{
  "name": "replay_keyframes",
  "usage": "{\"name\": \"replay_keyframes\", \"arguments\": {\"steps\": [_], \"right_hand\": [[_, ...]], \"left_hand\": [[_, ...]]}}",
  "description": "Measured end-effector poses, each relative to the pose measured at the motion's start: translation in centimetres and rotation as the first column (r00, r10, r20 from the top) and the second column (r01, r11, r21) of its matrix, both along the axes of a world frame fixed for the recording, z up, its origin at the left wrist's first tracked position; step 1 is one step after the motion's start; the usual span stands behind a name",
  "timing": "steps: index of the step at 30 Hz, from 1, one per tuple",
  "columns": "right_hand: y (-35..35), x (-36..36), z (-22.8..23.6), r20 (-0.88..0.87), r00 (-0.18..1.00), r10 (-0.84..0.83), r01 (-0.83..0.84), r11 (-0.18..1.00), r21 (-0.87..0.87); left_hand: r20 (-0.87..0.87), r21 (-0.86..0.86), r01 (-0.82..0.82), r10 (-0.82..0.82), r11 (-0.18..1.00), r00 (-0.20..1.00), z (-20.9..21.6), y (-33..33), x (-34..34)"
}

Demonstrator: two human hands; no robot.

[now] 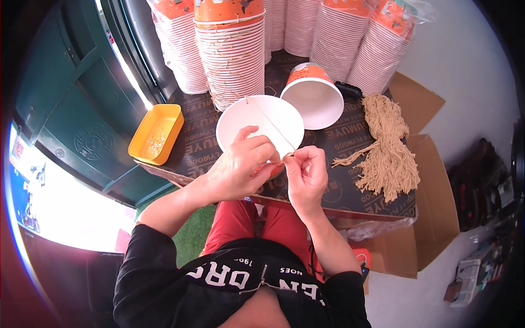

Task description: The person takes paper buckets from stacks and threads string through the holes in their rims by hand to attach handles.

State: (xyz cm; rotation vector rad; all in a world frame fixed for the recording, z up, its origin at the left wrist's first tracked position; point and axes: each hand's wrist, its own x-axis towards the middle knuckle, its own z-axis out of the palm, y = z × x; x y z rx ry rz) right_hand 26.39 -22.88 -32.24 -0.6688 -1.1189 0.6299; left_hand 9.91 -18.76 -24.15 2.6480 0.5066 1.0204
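Observation:
A white-lined paper bucket (235,121) with an orange outside tilts its mouth up toward me at the table's near edge. A thin string (271,123) runs across its mouth from the far rim to the near right rim. Curled over the near rim, my left hand (243,167) grips the bucket, its index finger raised over the opening. At the near right rim my right hand (308,177) pinches the string's end between thumb and forefinger. My fingers partly hide the spot where string and rim meet.
Behind stands a tall stack of paper buckets (229,63) with strings along it, beside several plastic-wrapped stacks. A single bucket (314,104) lies on its side. Left is a yellow tray (157,134); right, a tied string bundle (389,147). An opened cardboard box (432,202) adjoins the dark table (358,205).

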Motion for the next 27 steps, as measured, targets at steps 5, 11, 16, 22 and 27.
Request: {"name": "replay_keyframes", "arguments": {"steps": [5,11,16,22,27], "right_hand": [[0.0,0.4,1.5,0.395,0.867,-0.304,0.255,0.952,0.173],[-0.8,0.3,2.6,0.464,0.824,-0.326,0.265,0.945,0.194],[-1.3,0.2,2.7,0.478,0.826,-0.299,0.259,0.954,0.15],[-1.5,0.2,1.5,0.261,0.963,-0.069,0.088,0.994,-0.062],[-2.0,-0.1,2.3,-0.092,0.981,0.171,-0.189,0.944,-0.27]], "left_hand": [[0.003,0.006,0.008,-0.008,1.0,1.0,-0.3,0.1,-0.3],[0.05,-0.01,0.007,-0.006,1.0,0.999,-0.3,0.4,-0.3],[0.068,-0.007,-0.006,0.007,1.0,0.998,-0.3,0.5,0.0],[0.081,0.009,-0.024,0.023,1.0,0.996,-0.9,0.8,0.3],[0.038,-0.002,-0.032,0.032,0.999,0.999,-1.0,1.1,0.0]]}}
